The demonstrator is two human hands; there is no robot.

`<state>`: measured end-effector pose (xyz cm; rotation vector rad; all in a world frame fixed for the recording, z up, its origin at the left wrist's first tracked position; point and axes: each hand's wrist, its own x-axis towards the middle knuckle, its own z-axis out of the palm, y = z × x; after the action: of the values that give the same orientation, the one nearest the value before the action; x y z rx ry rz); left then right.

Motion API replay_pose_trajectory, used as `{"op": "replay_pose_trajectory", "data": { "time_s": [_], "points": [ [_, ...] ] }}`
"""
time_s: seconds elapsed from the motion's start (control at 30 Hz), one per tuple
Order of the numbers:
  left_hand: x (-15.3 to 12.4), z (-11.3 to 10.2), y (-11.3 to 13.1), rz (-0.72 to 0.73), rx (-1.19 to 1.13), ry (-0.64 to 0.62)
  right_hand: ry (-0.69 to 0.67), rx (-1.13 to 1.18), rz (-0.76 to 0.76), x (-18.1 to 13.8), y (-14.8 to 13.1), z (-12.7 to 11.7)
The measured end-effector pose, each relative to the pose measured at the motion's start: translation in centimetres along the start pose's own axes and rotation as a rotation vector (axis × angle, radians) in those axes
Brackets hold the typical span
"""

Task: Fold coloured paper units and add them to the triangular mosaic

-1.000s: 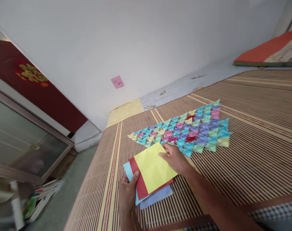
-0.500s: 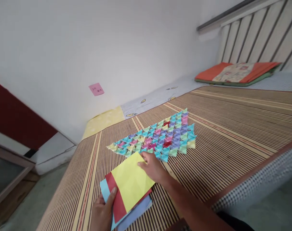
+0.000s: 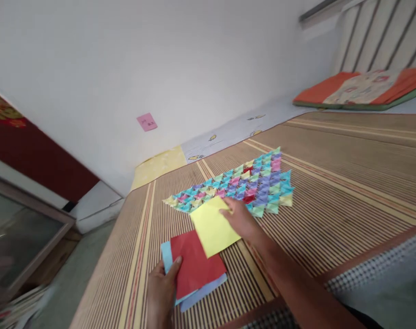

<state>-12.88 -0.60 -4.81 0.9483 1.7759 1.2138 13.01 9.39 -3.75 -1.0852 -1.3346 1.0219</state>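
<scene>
Left hand (image 3: 162, 285), right hand (image 3: 241, 219): both bare. Right forearm (image 3: 293, 274) bare, tapering to wrist. Black patch (image 3: 360, 314) beside it, lower edge; whether clothing, cannot tell.

A bed (image 3: 348, 155) carries everything here, spread with a striped mat (image 3: 125, 256) of fine dark and tan lines, crossed by wider pale bands with red threads and bound along the near edge in brown. Near the middle lie folded paper pieces (image 3: 256, 183) in blue, green, pink, purple, yellow and red, set in close rows that narrow to a point at the left; part of their near side is hidden. Beyond the mat's far edge runs a pale checked sheet (image 3: 228, 130) with yellow motifs, yellow cloth (image 3: 160, 167) at its left end and a folded orange quilt (image 3: 362, 89) at far right.
</scene>
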Motion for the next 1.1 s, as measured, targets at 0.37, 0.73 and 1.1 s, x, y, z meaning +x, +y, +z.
{"op": "replay_pose_trajectory", "data": {
  "time_s": [0.37, 0.73, 1.1],
  "points": [
    [-0.3, 0.0, -0.1, 0.143, 0.155, 0.251, 0.13, 0.205, 0.037, 0.6, -0.2, -2.1],
    [-2.4, 1.8, 2.5, 0.205, -0.333, 0.02, -0.141, 0.365, 0.1, -1.1, -2.2, 0.7],
    [-4.8, 4.2, 4.6, 0.118, -0.38, -0.315, -0.294, 0.466, 0.077, -2.0, -3.8, 0.8]
  ]
}}
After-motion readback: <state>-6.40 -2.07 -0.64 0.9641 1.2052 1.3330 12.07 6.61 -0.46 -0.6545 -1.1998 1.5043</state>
